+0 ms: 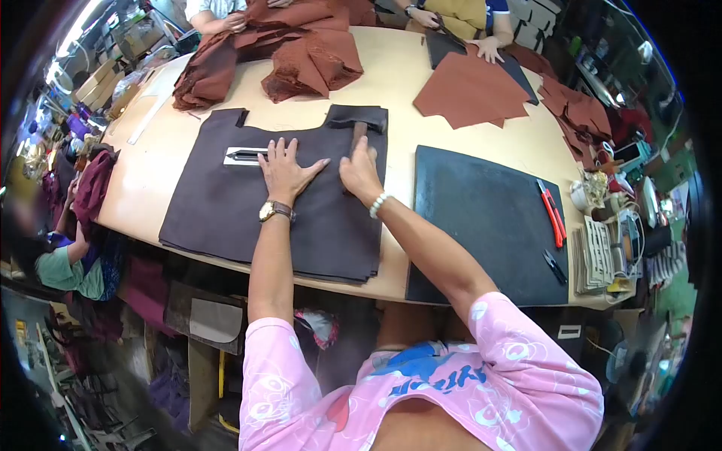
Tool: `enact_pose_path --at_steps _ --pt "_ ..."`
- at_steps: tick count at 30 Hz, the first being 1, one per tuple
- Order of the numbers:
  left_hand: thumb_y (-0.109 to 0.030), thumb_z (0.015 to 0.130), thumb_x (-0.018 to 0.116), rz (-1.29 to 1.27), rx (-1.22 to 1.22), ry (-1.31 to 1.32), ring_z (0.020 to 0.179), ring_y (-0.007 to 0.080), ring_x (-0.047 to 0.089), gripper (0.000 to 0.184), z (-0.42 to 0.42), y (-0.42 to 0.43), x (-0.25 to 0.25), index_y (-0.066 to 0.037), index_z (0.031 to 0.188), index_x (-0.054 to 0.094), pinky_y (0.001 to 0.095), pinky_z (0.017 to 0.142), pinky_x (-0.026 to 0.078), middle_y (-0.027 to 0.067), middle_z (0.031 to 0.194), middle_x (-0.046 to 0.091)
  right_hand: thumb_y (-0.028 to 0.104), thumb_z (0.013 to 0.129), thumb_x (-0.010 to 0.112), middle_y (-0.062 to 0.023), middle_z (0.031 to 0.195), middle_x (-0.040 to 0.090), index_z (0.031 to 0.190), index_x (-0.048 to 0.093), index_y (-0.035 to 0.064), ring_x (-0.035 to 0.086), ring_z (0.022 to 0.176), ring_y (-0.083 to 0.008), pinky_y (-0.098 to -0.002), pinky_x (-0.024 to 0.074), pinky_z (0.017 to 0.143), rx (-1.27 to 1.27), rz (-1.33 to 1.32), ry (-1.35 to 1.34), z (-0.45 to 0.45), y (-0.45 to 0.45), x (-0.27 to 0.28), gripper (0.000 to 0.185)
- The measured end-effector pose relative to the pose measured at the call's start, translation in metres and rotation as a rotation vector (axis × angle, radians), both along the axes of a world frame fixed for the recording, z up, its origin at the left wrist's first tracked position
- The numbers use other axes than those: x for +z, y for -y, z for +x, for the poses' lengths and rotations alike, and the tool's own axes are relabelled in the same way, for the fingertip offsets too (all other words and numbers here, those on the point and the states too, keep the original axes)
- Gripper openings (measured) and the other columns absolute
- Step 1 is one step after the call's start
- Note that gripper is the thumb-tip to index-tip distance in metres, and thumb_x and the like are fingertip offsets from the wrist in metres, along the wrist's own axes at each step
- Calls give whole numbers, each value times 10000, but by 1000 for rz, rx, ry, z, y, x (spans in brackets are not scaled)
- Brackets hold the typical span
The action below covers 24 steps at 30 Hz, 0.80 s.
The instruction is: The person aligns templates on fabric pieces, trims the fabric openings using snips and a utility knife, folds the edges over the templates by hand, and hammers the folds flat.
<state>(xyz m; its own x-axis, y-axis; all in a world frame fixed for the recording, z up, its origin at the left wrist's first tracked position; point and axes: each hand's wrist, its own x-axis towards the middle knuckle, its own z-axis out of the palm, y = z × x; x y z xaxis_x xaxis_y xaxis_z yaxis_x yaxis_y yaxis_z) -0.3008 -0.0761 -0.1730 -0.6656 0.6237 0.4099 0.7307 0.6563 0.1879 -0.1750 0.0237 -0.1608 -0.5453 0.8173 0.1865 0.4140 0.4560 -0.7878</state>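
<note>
"On the pale table (139, 188) in the head view, what is lying under both hands?"
"A stack of dark sheets (226, 203) is lying there, near the edge by the person."
"What is the left hand (286, 171) doing?"
"It is pressing flat on the stack with its fingers spreading wide. It is not gripping anything. Its fingers are reaching the right end of a white card (232, 152) with a black shape on it."
"And the right hand (361, 171)?"
"It is closing tight around the handle of a hammer (360, 132). The dark head is pointing away from the person, over the top right part of the stack."
"What is sitting to the right?"
"A black mat (481, 218) is lying there, and a red cutter (556, 210) and small black snips (555, 267) are resting on it."
</note>
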Motion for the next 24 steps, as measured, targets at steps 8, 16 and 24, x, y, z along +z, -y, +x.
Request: enact_pose_path --at_steps 8,16,24 --pt "-702 745 539 -96 -4 -96 1306 339 353 818 1 0 0 -104 1301 498 543 1069 203 173 1375 433 185 767 641 -229 1306 402 1186 502 7 375 1224 -417 -509 316 1011 403 448 -62 116 49 19 476" --pt "-581 842 532 -73 -100 -619 1087 312 550 640 -17 -4 -8 -56 1207 562 422 875 454 150 1181 591 -18 771 523 -161 1209 531 1142 573 57 574 1066 -331 -398 489 886 14 388 -69 396 78 14 382" --pt "-528 910 449 -104 -72 -568 1312 282 357 702 20 -19 11 -103 1441 275 505 1013 350 113 1436 358 -85 728 463 -177 1176 534 1111 591 2 549 1070 -359 -411 464 914 -856 112 153 570 119 -60 414"
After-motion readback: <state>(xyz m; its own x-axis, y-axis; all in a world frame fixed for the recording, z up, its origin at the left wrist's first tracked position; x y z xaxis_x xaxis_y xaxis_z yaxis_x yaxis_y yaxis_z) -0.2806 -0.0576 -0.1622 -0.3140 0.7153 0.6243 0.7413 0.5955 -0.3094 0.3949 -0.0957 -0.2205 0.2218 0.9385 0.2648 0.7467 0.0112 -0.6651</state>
